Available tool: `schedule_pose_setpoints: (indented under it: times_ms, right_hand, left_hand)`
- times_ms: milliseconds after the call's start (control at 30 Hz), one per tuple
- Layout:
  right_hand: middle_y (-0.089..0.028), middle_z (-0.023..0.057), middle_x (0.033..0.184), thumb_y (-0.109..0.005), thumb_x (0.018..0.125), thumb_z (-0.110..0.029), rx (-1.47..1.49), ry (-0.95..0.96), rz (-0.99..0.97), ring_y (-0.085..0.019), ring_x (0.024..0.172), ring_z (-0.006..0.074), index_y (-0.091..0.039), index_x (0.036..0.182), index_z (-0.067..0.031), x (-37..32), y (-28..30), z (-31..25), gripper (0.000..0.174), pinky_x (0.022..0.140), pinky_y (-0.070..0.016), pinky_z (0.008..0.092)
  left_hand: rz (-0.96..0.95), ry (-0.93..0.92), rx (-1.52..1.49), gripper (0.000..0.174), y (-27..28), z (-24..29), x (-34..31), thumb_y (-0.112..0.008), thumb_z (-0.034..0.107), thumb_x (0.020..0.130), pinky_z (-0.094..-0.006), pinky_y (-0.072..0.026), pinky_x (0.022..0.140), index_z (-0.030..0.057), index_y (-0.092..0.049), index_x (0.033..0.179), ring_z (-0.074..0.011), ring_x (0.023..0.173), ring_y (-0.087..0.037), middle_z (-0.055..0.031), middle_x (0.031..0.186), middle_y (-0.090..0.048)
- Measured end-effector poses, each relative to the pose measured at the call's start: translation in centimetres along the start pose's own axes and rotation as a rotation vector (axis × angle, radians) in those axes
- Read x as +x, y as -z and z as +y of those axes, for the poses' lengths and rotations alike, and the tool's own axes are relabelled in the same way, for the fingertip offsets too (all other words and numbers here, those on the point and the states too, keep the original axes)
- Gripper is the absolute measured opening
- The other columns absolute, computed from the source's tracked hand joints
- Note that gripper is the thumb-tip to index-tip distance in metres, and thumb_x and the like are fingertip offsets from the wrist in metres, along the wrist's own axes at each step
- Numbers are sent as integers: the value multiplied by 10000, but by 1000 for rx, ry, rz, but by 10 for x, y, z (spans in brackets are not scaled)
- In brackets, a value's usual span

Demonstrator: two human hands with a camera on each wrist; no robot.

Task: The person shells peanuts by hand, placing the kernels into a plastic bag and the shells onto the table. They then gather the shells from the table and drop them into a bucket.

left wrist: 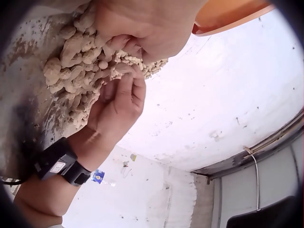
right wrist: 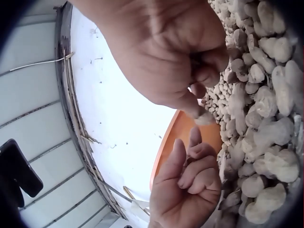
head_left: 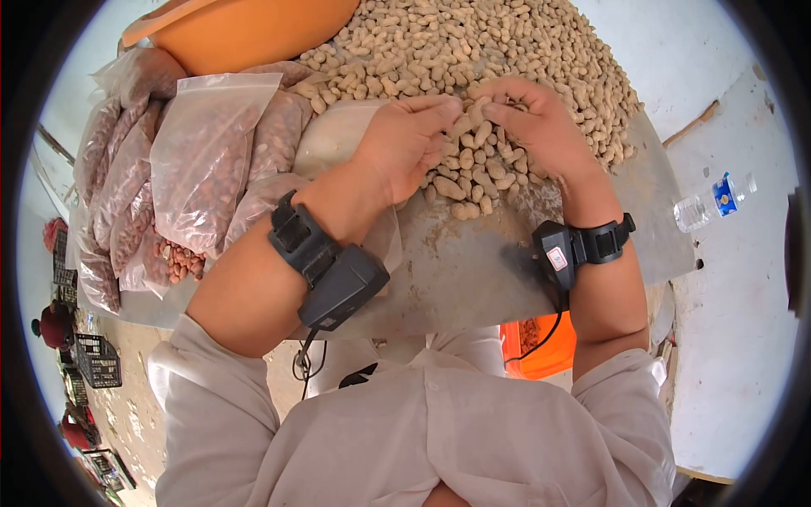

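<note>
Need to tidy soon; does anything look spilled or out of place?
Possibly: red nuts look uncovered among the plastic bags at left, whereas the others show through plastic. I can't tell whether they spilled or sit in an open bag.

The head view's top edge cuts off the orange basin and peanut heap.

Big ol' heap of peanuts piled on a grey table. Right hand pinches a peanut over the near edge, left hand just beside it. Clear bags of reddish kernels sit off left, orange basin behind them, plastic bottle way over right.
</note>
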State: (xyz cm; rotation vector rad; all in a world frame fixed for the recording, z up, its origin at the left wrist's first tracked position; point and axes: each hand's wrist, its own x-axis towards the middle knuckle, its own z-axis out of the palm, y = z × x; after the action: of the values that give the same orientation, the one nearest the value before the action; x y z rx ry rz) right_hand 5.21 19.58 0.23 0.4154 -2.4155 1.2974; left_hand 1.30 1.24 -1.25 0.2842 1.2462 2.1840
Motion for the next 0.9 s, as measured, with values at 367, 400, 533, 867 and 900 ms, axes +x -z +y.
schedule_pose_setpoints:
  times_ms: [367,400,533,867,900]
  right_hand:
    - [-612,16,793,-647,822,-97,771,-199,48,-477,605,66,-628,998,-4,-6,-17,-16,199,532,-394,196]
    - [-615,22,798,-656,819,-99,775,-205,59,-496,613,69,-626,998,-2,-6,-18,-15,205,536,-404,194]
    - [-618,33,799,-658,820,-113,850,-202,84,-547,641,82,-619,985,-8,-8,-24,-18,199,561,-444,195]
    - [-616,51,769,-633,842,-134,749,-77,57,-554,619,88,-599,888,-20,-10,-27,-16,127,549,-456,199]
    - [-616,52,763,-632,842,-130,760,-78,63,-553,611,89,-598,883,-21,-10,-28,-17,122,544,-455,200]
  left_hand:
    - [-46,-433,463,202,-5,-1,-8,-651,123,823,-191,-374,534,-14,-646,972,-44,604,-450,33,694,-547]
    - [-48,-511,575,181,-3,-1,-7,-653,119,820,-192,-379,537,-6,-656,950,-42,605,-455,38,680,-545]
    - [-32,-591,638,136,-3,-3,-7,-654,118,810,-201,-390,540,14,-668,896,-47,597,-466,26,675,-573]
    - [-47,-688,914,103,-7,8,-19,-640,121,791,-249,-417,542,20,-654,787,-121,564,-512,-60,647,-607]
    - [-33,-687,948,104,-8,10,-21,-639,121,790,-251,-416,539,19,-652,782,-125,558,-509,-63,646,-605]
